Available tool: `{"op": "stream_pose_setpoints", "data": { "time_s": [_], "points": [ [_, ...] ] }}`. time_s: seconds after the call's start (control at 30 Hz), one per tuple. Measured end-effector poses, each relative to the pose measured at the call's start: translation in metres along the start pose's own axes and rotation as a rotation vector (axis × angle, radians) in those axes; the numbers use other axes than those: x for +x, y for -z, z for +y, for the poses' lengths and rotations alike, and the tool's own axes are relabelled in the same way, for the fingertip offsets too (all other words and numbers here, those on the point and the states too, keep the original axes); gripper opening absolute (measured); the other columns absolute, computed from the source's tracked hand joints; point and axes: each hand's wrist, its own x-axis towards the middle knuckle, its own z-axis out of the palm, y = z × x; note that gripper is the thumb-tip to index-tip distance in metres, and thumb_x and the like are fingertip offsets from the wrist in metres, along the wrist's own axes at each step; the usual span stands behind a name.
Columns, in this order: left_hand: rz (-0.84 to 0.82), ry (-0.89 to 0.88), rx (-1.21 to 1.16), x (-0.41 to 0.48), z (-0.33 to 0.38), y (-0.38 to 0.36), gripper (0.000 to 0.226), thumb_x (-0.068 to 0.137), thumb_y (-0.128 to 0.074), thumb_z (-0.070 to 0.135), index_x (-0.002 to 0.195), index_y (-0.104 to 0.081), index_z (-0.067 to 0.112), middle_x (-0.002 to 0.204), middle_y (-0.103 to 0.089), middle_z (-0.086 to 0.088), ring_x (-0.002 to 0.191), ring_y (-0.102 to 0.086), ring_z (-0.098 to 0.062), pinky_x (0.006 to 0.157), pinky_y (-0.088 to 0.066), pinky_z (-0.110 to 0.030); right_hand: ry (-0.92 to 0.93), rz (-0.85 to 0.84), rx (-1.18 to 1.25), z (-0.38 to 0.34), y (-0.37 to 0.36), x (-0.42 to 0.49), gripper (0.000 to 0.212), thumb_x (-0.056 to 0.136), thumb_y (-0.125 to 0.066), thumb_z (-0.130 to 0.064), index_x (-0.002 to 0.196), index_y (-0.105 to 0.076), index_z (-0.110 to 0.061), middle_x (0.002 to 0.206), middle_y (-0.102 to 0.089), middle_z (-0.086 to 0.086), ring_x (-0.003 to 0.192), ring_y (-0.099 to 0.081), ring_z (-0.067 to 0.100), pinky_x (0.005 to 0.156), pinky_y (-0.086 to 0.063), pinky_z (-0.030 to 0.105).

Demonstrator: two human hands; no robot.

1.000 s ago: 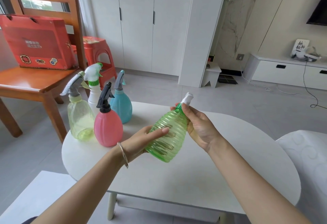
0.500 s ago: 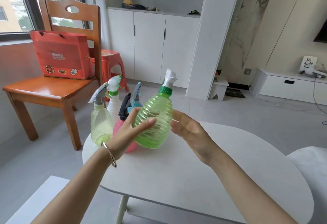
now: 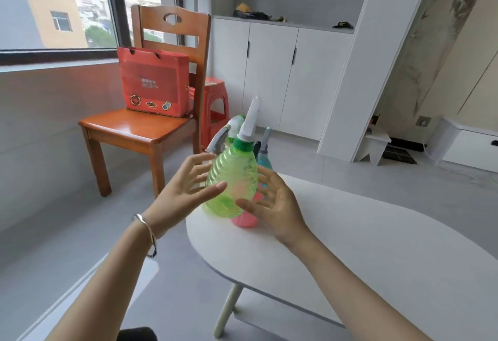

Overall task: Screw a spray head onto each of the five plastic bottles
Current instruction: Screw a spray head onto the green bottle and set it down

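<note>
A ribbed green bottle [image 3: 234,176] with a white spray head [image 3: 249,122] on a green collar stands upright at the left end of the white table [image 3: 350,246]. My left hand [image 3: 186,187] is at its left side, fingers spread, thumb tip against the bottle. My right hand [image 3: 277,203] is at its right side, fingers apart, just off the plastic. Behind the green bottle, mostly hidden, are a pink bottle [image 3: 246,221], a blue bottle [image 3: 265,161], a grey spray head [image 3: 218,141] and a white-green spray head [image 3: 235,122].
A wooden chair [image 3: 134,130] with a red box [image 3: 153,82] stands left of the table, with a red stool [image 3: 215,98] behind it. White cabinets line the far wall. The table's left edge lies close under the bottles.
The green bottle went from tilted in both hands to upright at the table's left end beside the others. Both hands have loosened and spread their fingers. The view has swung left.
</note>
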Motion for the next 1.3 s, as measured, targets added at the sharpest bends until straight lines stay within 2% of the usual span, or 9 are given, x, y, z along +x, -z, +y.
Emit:
{"op": "stream_pose_setpoints", "data": {
  "time_s": [0.1,0.23,0.43,0.6,0.8,0.93,1.13,1.2,1.3],
  "points": [
    [-0.009,0.050,0.084,-0.006,-0.023,0.009,0.067,0.060,-0.076,0.057,0.115,-0.049,0.033,0.126,-0.058,0.008,0.116,-0.058,-0.008,0.089,-0.051,-0.019,0.028,0.022,-0.122,0.024,-0.021,-0.002,0.065,0.063,-0.085,-0.022,0.115,-0.050,-0.041,0.118,-0.061,-0.009,0.104,-0.062,0.015,0.083,-0.055,0.031],
    [0.003,0.094,0.175,-0.010,-0.056,0.013,0.062,0.063,-0.072,0.052,0.114,-0.047,0.026,0.123,-0.058,0.002,0.113,-0.059,-0.013,0.086,-0.054,-0.020,0.005,0.052,-0.250,0.059,-0.042,-0.006,0.070,0.060,-0.085,-0.034,0.118,-0.047,-0.041,0.117,-0.059,-0.017,0.104,-0.058,0.006,0.085,-0.052,0.030],
    [0.006,0.144,0.266,-0.011,-0.090,0.020,0.073,0.066,-0.070,0.050,0.129,-0.047,0.021,0.122,-0.056,0.006,0.109,-0.056,-0.012,0.070,-0.044,-0.001,-0.047,0.082,-0.332,0.093,-0.056,-0.008,0.068,0.062,-0.083,-0.040,0.119,-0.046,-0.044,0.116,-0.058,-0.020,0.103,-0.056,-0.002,0.079,-0.046,0.012],
    [0.029,0.171,0.269,-0.005,-0.107,0.018,0.067,0.071,-0.073,0.044,0.127,-0.048,0.020,0.126,-0.057,0.000,0.114,-0.056,-0.014,0.085,-0.042,-0.010,-0.096,0.069,-0.312,0.106,-0.055,-0.002,0.068,0.063,-0.083,-0.037,0.121,-0.048,-0.037,0.118,-0.060,-0.016,0.106,-0.057,0.002,0.085,-0.049,0.020],
    [0.017,0.155,0.271,0.004,-0.116,0.007,0.056,0.075,-0.074,0.035,0.124,-0.049,0.020,0.122,-0.057,0.003,0.115,-0.055,-0.012,0.080,-0.041,0.002,-0.172,0.069,-0.299,0.119,-0.047,0.003,0.074,0.059,-0.083,-0.044,0.123,-0.047,-0.038,0.118,-0.062,-0.016,0.105,-0.061,0.006,0.090,-0.052,0.029],
    [0.046,0.128,0.344,0.008,-0.119,0.005,0.053,0.078,-0.073,0.030,0.125,-0.050,0.019,0.122,-0.050,-0.002,0.105,-0.053,-0.008,0.079,-0.039,0.004,-0.175,0.077,-0.302,0.123,-0.046,0.004,0.074,0.058,-0.081,-0.049,0.123,-0.046,-0.040,0.117,-0.061,-0.019,0.104,-0.061,0.004,0.089,-0.052,0.027],
    [0.081,0.126,0.367,0.009,-0.120,0.005,0.056,0.077,-0.075,0.030,0.125,-0.051,0.015,0.120,-0.049,-0.002,0.105,-0.053,-0.010,0.084,-0.041,-0.005,-0.097,0.103,-0.358,0.123,-0.048,0.006,0.072,0.063,-0.082,-0.042,0.126,-0.048,-0.035,0.113,-0.050,-0.018,0.100,-0.058,0.002,0.079,-0.050,0.014],
    [0.104,0.122,0.367,0.008,-0.121,0.003,0.058,0.075,-0.076,0.031,0.124,-0.051,0.014,0.120,-0.050,-0.003,0.107,-0.053,-0.012,0.090,-0.043,-0.016,-0.086,0.098,-0.379,0.122,-0.047,0.007,0.073,0.064,-0.082,-0.041,0.128,-0.049,-0.033,0.111,-0.049,-0.015,0.098,-0.058,0.003,0.079,-0.050,0.015],
    [0.155,0.104,0.368,0.008,-0.123,0.000,0.058,0.071,-0.079,0.033,0.120,-0.054,0.014,0.118,-0.053,-0.005,0.104,-0.054,-0.011,0.087,-0.044,-0.016,-0.087,0.096,-0.376,0.122,-0.045,0.008,0.072,0.065,-0.082,-0.039,0.129,-0.049,-0.030,0.113,-0.052,-0.012,0.100,-0.058,0.004,0.082,-0.051,0.019]
  ]
}}
